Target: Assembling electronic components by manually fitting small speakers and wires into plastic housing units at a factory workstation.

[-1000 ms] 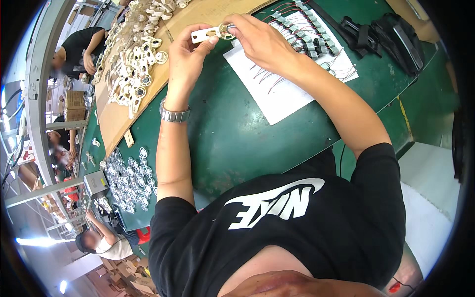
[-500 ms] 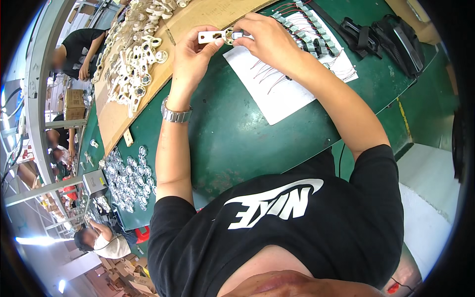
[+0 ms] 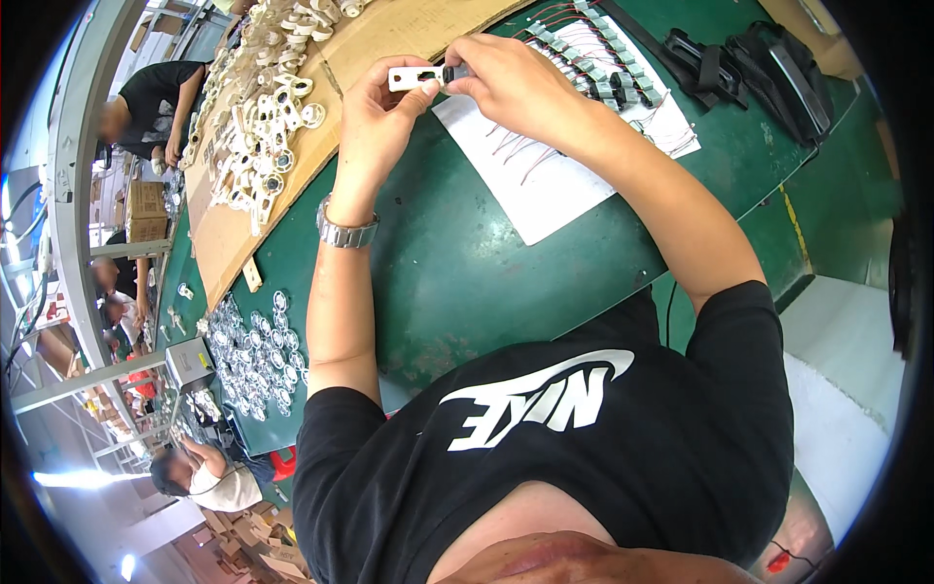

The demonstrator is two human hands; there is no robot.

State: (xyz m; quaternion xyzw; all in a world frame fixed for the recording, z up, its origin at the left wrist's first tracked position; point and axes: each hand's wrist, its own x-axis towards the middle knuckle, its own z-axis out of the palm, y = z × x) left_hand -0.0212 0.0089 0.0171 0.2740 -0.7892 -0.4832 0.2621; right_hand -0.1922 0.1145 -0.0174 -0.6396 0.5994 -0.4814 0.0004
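Observation:
Near the far side of the green table, my left hand (image 3: 381, 117) grips a cream plastic housing (image 3: 404, 78), long and narrow with cut-outs, between thumb and fingers. At the housing's right end, my right hand (image 3: 496, 73) is closed on a small dark part (image 3: 455, 73) that touches the housing. The fingers partly hide where the two meet. A white sheet (image 3: 545, 204) lies just to the right, bearing rows of small grey-green wired components (image 3: 593, 63). Left of my hands, a heap of similar cream housings (image 3: 258, 146) rests on flattened cardboard (image 3: 209, 248).
Many clear round lens-like parts (image 3: 253, 355) are spread on the table (image 3: 457, 282) left of my forearm. Black straps and a case (image 3: 778, 83) lie at the far right. A metal frame (image 3: 73, 195) stands at left, with co-workers (image 3: 156, 102) beyond it.
The dark part at the housing's right end has turned or shifted between my right fingers, which moved slightly left and up. My left hand stays nearly in place.

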